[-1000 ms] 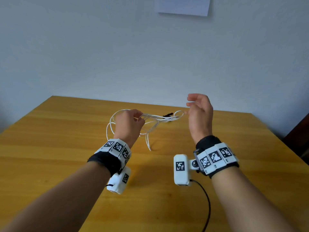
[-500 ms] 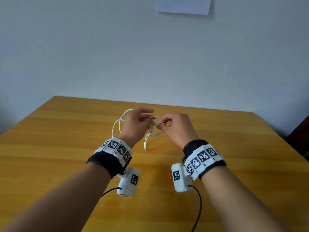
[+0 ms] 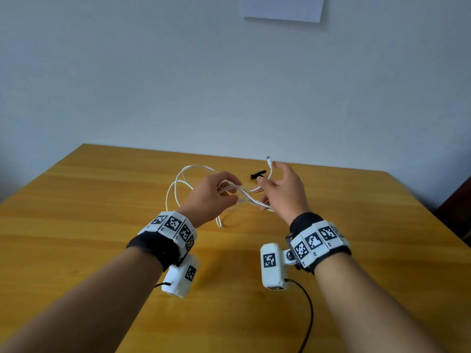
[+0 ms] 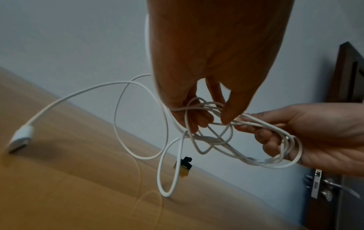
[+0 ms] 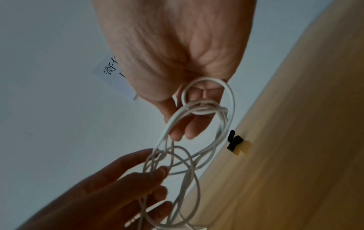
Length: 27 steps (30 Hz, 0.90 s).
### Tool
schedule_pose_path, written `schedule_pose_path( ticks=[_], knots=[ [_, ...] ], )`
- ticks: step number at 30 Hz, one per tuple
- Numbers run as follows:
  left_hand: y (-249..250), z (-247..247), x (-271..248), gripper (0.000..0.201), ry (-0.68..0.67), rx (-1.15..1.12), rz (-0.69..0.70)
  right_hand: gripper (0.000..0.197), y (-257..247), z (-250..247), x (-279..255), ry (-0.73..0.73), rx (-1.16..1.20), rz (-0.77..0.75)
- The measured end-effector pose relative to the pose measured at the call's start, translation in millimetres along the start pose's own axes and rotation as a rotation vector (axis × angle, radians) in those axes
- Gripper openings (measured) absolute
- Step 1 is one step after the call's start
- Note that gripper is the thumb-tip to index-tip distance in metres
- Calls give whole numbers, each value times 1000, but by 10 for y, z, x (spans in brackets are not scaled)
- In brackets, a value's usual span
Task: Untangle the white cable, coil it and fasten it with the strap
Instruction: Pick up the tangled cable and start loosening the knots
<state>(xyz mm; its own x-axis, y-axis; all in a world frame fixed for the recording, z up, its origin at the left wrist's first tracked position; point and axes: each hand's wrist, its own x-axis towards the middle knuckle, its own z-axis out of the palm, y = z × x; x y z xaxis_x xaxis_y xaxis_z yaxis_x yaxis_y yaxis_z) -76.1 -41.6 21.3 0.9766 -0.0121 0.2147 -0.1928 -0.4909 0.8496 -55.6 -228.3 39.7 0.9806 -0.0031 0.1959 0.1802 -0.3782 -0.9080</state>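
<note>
Wooden table against pale wall.

We hold both forearms raised side by side; our left hand curls its fingers in a grip, our right hand half-curled, thumb toward the left.

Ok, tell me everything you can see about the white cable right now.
The white cable is thin, round and smooth, plastic-looking, still tangled in several crossing loops held above the wooden table. The left hand pinches one bunch of strands; the right hand has loops around its fingers, with a small plug sticking up beside them. Slack loops hang to the left, and a larger flat connector lies at the table. The black strap lies apart, not on it.
</note>
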Motion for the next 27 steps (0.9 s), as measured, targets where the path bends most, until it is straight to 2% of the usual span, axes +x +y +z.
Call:
schedule_pose_path(
  ticks=[1, 2, 4, 5, 6, 8, 10, 14, 17, 19, 22, 24, 27],
  knots=[
    [12, -7, -1, 19, 15, 9, 19, 52, 9, -6, -1, -11, -8, -10],
    [30, -12, -3, 14, 39, 12, 24, 48, 14, -4, 0, -21, -39, -35],
    [43, -7, 7, 8, 105, 4, 11, 19, 22, -4, 1, -39, -167, -108],
    [48, 1, 10, 10, 133, -1, 4, 17, 4, 0, -7, -51, -232, -145],
    [56, 11, 5, 15, 151, -11, -3, 27, -10, 10, -13, -70, -274, -162],
    [68, 31, 1, 30, 181, -27, -14, 41, -42, 37, -43, -139, -276, -128],
    [64, 29, 9, 32, 200, -14, -29, 43, -35, 49, -50, -202, -279, -80],
    [65, 9, 0, 9, 158, 38, -1, 29, -8, 51, -56, -294, -335, -49],
    [113, 18, -25, 8, 116, -59, -18, 12, -18, 94, -63, -218, -248, -29],
    [140, 39, -20, 22, 110, -174, -51, 17, -10, 156, -72, -121, -151, 10],
    [135, 69, 14, 45, 128, -182, -107, 32, -27, 228, -87, -52, -1, 8],
    [106, 75, 43, 45, 125, -173, -137, 37, -40, 248, -97, -86, 54, -10],
    [84, 61, 41, 33, 131, -195, -138, 39, -44, 247, -115, -196, 38, -16]
  ],
)
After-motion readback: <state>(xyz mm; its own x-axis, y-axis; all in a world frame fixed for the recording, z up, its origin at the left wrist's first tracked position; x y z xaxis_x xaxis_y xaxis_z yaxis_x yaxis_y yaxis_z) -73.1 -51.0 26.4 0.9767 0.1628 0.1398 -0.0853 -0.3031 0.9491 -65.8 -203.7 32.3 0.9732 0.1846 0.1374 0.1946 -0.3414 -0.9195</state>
